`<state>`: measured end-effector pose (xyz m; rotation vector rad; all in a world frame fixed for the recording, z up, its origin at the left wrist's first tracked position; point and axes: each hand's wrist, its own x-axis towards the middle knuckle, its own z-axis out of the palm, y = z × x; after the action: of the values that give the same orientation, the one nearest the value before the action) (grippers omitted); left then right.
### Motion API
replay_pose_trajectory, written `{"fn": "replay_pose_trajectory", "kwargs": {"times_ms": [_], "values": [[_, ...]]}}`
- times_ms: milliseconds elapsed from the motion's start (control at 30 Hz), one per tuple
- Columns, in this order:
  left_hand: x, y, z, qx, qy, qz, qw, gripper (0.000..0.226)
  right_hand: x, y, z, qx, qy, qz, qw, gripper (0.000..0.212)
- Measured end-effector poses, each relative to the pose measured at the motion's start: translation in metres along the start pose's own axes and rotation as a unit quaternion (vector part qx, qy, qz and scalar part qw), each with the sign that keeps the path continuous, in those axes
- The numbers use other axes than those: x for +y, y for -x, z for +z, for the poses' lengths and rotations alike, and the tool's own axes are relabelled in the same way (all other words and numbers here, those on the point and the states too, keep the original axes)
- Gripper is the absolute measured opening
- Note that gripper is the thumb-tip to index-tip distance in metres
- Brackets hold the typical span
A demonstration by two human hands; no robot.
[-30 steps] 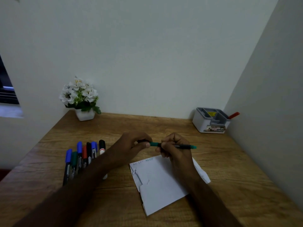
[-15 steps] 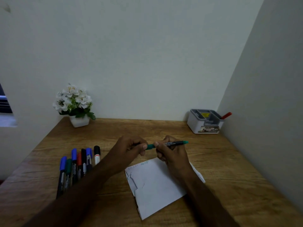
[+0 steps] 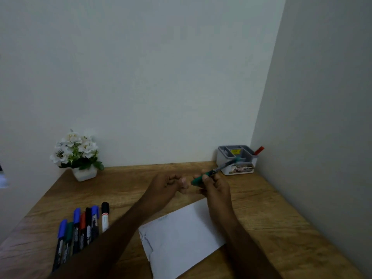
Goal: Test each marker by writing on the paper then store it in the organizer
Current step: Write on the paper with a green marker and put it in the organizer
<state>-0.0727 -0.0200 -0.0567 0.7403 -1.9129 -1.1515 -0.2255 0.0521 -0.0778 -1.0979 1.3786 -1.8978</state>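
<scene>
1. The right hand point(image 3: 216, 183) is curled round a green-capped marker with a dark barrel point(image 3: 213, 171), held above the wooden desk point(image 3: 267, 214); the marker slants up and to the right, its far end pointing toward the organizer
2. The left hand point(image 3: 168, 183) is just left of the marker's green cap, apart from it, fingers curled in toward the palm and holding nothing that can be seen
3. The grey and white plastic desk organizer point(image 3: 237, 160) sits in the far right corner of the desk, close to both walls; it has several open compartments, and a red-capped marker point(image 3: 258, 150) leans out of the rightmost one, while a yellow label shows inside a middle compartment
4. A white sheet of paper point(image 3: 181, 238) lies on the desk below the hands, with faint marks near its upper left edge and a creased, torn left side
5. A row of capped markers point(image 3: 82, 228), blue, green, red and black, lies side by side at the near left of the desk, partly hidden by the left forearm
6. A white pot of white artificial flowers point(image 3: 77, 156) stands at the far left, against the wall
</scene>
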Motion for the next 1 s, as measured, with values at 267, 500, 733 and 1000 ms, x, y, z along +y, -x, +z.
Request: {"fn": "replay_pose_trajectory", "kwargs": {"times_ms": [267,500,733,1000], "values": [[0.008,-0.089,0.052,-0.052,-0.111,0.052,0.991,0.019,-0.044,-0.08,-0.096,0.092,0.394,-0.156,0.901,0.017],[0.02,-0.149,0.1,-0.097,-0.175,0.095,0.975,0.019,-0.086,-0.163,-0.161,0.069,0.649,-0.141,0.745,0.016],[0.021,-0.172,0.118,-0.097,-0.201,0.107,0.969,0.016,-0.077,-0.192,-0.176,0.002,0.7,-0.074,0.71,0.024],[0.011,-0.175,0.117,-0.118,-0.233,0.094,0.961,0.016,-0.066,-0.199,-0.175,0.008,0.649,-0.073,0.757,0.032]]}}
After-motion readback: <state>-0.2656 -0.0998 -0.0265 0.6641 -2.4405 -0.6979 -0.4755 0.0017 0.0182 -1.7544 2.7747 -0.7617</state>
